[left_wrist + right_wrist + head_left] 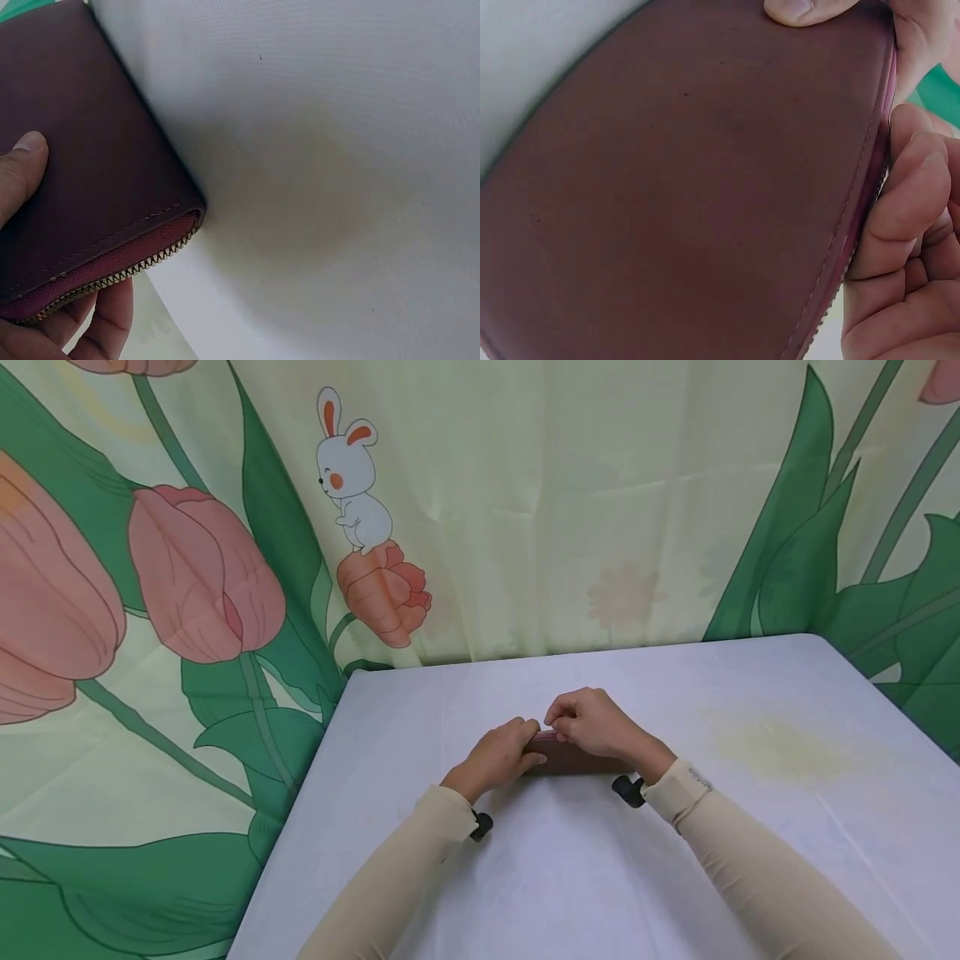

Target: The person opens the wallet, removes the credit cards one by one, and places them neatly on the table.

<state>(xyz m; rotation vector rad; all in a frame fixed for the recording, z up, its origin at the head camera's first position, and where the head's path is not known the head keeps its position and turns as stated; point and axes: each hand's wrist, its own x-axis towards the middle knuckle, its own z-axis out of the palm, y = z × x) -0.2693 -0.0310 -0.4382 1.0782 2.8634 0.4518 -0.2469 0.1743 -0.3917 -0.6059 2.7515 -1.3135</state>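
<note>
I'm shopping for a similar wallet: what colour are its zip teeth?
The zip teeth look brassy gold, best seen in the left wrist view.

i see soft, even light in the head view, blurry shadows on the white tabletop [555,877] at lower centre, a dimmer left wrist view.

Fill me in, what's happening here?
A person's left hand grips one end of a brown zippered wallet, thumb on the near face, with the wallet standing upright on the white table. The right hand is at the top edge, by the zipper, fingers curled. Can't see whether it pinches anything, or how far the zipper is open.
</note>
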